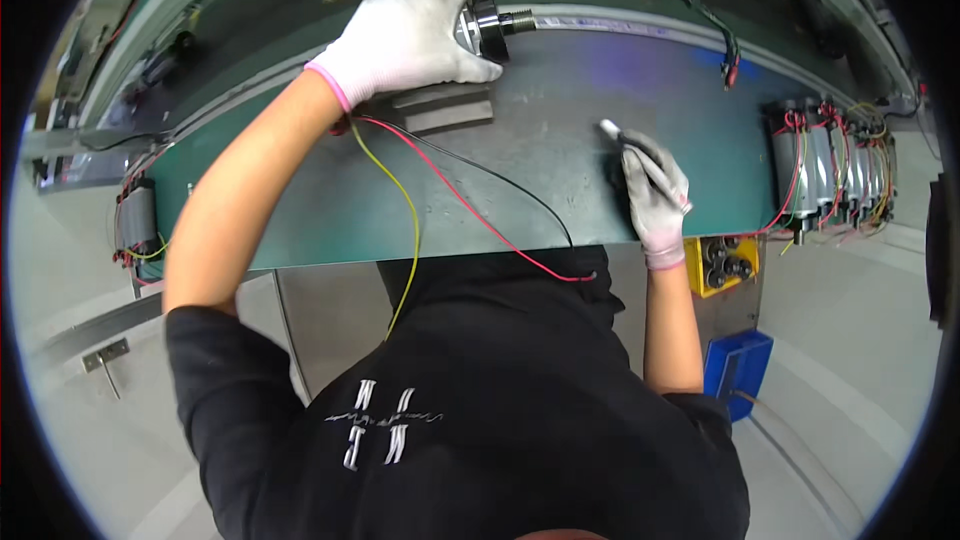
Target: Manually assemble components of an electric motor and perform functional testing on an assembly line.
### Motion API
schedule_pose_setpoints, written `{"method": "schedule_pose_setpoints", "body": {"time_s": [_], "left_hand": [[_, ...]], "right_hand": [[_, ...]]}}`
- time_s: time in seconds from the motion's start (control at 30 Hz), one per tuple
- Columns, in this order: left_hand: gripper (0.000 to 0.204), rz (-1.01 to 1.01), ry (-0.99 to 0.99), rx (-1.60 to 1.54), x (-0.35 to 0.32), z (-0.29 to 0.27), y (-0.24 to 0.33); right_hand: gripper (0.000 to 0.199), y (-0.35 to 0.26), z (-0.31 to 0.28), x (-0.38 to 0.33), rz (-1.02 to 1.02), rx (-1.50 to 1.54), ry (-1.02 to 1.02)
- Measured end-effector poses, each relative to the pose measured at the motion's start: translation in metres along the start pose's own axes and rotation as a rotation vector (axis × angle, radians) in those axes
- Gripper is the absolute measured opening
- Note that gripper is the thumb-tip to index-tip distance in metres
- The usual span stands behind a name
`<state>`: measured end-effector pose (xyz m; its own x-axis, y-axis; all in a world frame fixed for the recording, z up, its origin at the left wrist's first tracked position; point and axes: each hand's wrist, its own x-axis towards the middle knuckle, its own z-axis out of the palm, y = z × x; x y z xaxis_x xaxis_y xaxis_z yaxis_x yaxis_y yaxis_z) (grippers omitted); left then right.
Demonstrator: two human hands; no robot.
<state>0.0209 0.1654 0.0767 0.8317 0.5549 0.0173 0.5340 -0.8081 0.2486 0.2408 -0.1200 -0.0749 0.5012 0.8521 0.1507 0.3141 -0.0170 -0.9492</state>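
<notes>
My left hand (405,35), in a white glove, is wrapped round a cylindrical motor (490,27) with a black end and a threaded metal shaft (519,20) pointing right. Most of the motor's body is hidden by the glove. Below that hand lies a grey ridged block (450,112) on the bench. Yellow (413,202), red (452,190) and black wires (500,177) trail from near my left wrist toward my body. In my gloved right hand (657,190), the fingers close on a dark marker (612,132) with a white end, held above the bench.
Several grey wired motors (815,170) stand in a row at the bench's right end; another motor (138,215) is at the left end. A yellow bin (697,280) with dark round parts and a blue bin (738,375) are at lower right. A cable (731,50) hangs at the back.
</notes>
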Motion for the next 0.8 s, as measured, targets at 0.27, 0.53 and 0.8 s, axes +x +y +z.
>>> {"method": "schedule_pose_setpoints", "body": {"time_s": [0.27, 0.53, 0.8], "left_hand": [[0.081, 0.020, 0.590, -1.930, -0.125, 0.059, -0.109], [0.084, 0.093, 0.907, -2.397, -0.184, 0.071, -0.072], [0.066, -0.528, 0.487, -1.962, -0.078, 0.027, -0.266]], "right_hand": [[0.030, 0.008, 0.014, -0.022, -0.051, -0.014, 0.142], [0.030, 0.000, 0.015, -0.009, 0.068, -0.038, 0.127], [0.027, 0.010, 0.013, -0.001, -0.134, -0.274, 0.160]]}}
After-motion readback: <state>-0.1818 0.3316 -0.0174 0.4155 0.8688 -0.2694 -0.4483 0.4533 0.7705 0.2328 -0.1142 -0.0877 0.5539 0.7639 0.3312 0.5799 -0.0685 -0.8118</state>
